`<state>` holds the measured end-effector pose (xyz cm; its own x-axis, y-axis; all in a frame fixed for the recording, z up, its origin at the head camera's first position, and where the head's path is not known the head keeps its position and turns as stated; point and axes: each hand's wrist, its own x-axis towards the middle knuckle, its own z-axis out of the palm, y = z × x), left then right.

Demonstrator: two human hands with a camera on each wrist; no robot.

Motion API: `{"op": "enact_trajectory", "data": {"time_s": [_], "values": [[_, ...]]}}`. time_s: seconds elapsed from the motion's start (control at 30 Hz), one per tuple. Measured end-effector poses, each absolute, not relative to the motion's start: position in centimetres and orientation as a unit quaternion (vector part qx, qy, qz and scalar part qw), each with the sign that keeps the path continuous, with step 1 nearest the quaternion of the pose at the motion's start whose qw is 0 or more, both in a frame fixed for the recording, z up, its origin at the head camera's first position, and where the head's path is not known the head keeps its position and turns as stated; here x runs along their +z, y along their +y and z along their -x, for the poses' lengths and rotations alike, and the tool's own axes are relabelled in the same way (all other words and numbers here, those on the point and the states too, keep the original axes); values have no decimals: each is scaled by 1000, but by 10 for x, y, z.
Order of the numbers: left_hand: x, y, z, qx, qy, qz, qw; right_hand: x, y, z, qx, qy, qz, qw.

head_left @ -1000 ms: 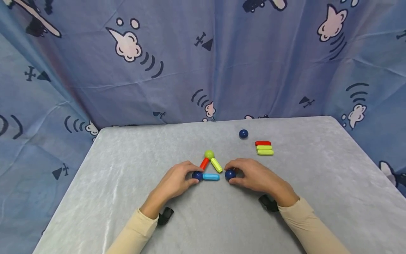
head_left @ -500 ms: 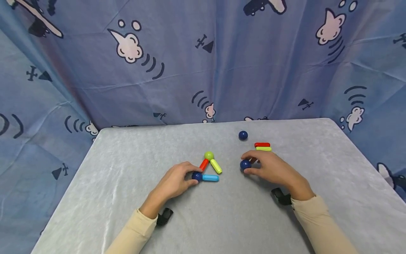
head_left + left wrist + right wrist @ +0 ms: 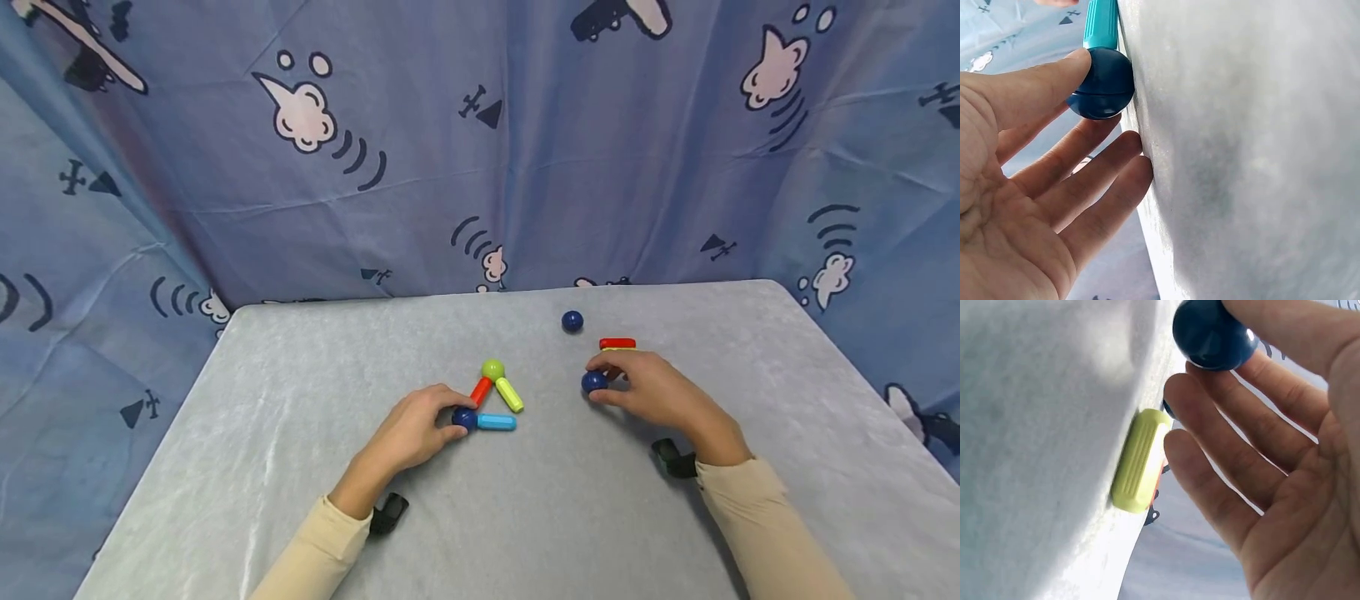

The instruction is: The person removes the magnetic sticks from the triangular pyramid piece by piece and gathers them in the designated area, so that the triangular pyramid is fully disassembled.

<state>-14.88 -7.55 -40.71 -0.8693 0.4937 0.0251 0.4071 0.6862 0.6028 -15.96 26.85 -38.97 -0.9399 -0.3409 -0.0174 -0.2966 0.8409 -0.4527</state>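
Note:
My left hand [image 3: 414, 427] pinches a dark blue ball [image 3: 464, 417] on the table between thumb and fingers. A light blue stick [image 3: 497, 422] runs right from that ball, and a red stick [image 3: 481, 391] slants up to a lime green ball [image 3: 492, 370]. From the green ball a yellow-green stick [image 3: 510, 395] slants down right, its lower end apart from the light blue stick. To the right, my right hand [image 3: 658, 392] holds a second dark blue ball [image 3: 594, 382] by thumb and fingertips. Below its fingers in the right wrist view lies another yellow-green stick [image 3: 1140, 461].
A third dark blue ball [image 3: 572, 322] sits farther back on the grey cloth-covered table [image 3: 360, 350]. Beside it lies a loose red stick [image 3: 617, 343], with yellow-green sticks mostly hidden by the right hand. A patterned blue curtain [image 3: 420, 208] hangs behind the table.
My right hand has carried its dark blue ball right and back, away from the joined pieces, and now covers part of the loose sticks. My left hand stays in place.

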Motion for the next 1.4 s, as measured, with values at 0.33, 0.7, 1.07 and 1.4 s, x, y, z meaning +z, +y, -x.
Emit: {"op": "enact_trajectory", "data": {"time_s": [0.33,0.7,1.07,1.4], "values": [[-408,-77,150,301,919,-243,71,-380,270,194,-226,960,161,40],[-410,-79,151,301,919,-240,85,-376,272,230,-210,964,155,44],[-409,-79,151,303,921,-231,88,-377,284,257,-206,970,96,81],[-409,-78,152,305,920,-232,84,-393,293,267,-215,968,79,105]]}}
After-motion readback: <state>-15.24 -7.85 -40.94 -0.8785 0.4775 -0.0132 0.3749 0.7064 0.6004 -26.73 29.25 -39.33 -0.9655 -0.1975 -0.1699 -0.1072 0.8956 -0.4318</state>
